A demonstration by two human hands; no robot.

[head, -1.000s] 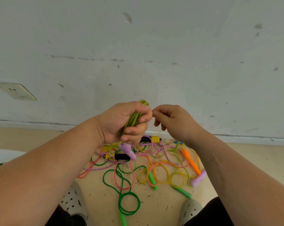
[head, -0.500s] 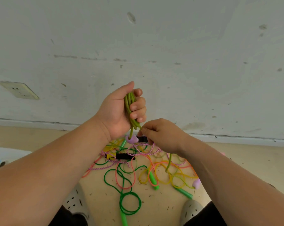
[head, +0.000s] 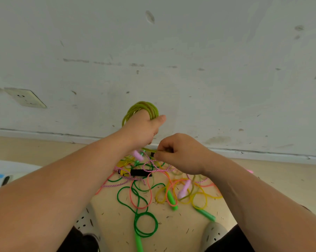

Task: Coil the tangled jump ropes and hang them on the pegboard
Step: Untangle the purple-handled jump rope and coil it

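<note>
now the olive coil [head: 144, 106] loops above the left hand [head: 144, 130] gripping it; right hand [head: 180, 155] pinches its strand [head: 147, 149].

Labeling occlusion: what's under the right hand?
Below the right hand, part of the floor tangle shows, including a pink braided rope. An olive strand from the left hand's coil enters its grip. The strand's end and the ropes directly beneath are covered.

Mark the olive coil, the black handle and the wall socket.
olive coil [head: 147, 106]: head view, top of the loops above the left hand [head: 142, 128].
black handle [head: 141, 172]: head view, middle of its grip.
wall socket [head: 25, 97]: head view, centre of the faceplate.
</note>
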